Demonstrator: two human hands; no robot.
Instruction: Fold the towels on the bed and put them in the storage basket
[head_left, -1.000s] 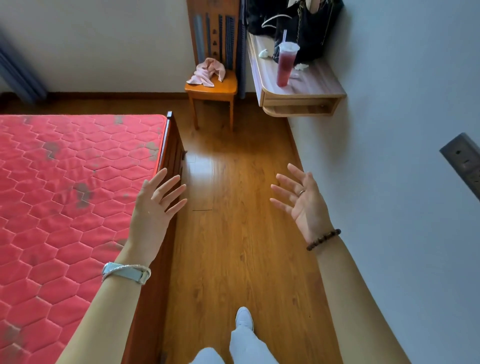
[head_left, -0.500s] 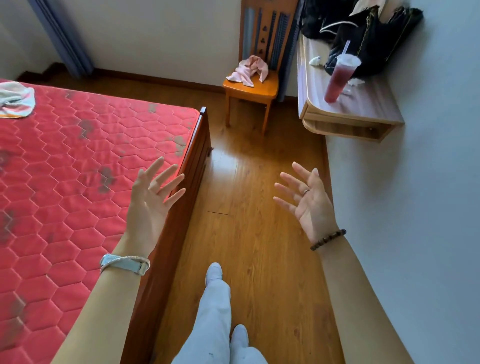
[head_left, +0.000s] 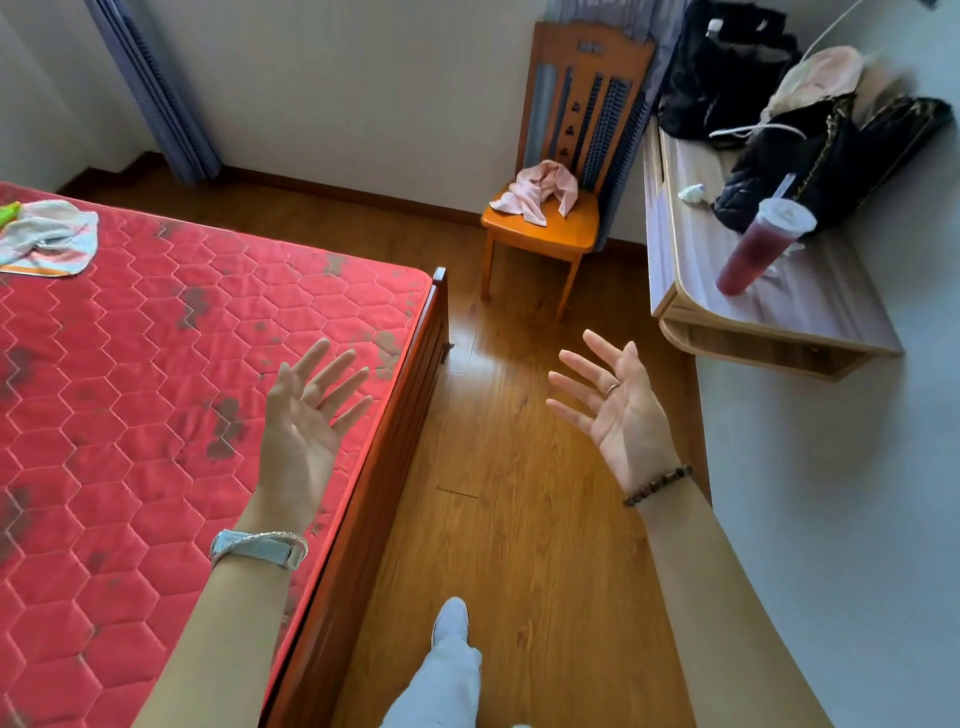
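Holding both palms up with fingers spread and nothing in either hand.
The left hand (head_left: 306, 415), a silver watch (head_left: 260, 545) at its wrist, hovers over the right edge of the red quilted mattress (head_left: 130, 364); the right hand (head_left: 618, 410), with a bead bracelet (head_left: 657, 486), hangs over the wooden floor (head_left: 519, 519) at centre right. A crumpled pale towel (head_left: 49, 236) lies on the bed at the far upper left, well apart from both hands. A pink cloth (head_left: 540, 195), possibly another towel, is draped on the orange chair (head_left: 550, 239) at upper centre. On the wall shelf (head_left: 769, 322) at right stand a red drink cup (head_left: 758, 247) and dark bags (head_left: 727, 67).
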